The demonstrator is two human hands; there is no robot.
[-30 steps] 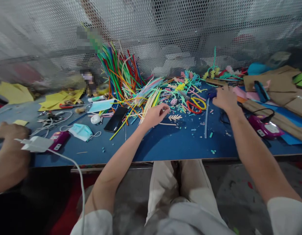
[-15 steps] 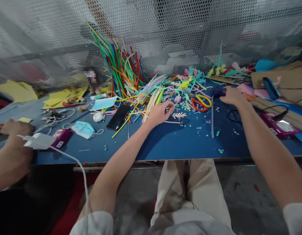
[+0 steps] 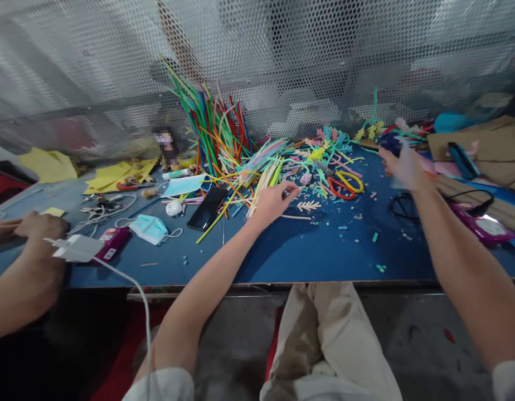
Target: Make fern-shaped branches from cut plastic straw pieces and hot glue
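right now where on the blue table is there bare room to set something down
The blue tabletop's front strip, bordered by the bare left forearm, cream leaf-shaped piece and small teal scraps. It's crowded behind, with long multicoloured strands and red-and-yellow-handled scissors.

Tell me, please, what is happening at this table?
A person works at a blue table piled with colourful craft stems. The left hand is beside a pale leaf-shaped piece. The blurred right hand is at a dark blue object; its grip is unclear. Scissors lie between the hands. At the left edge is another person's hand.
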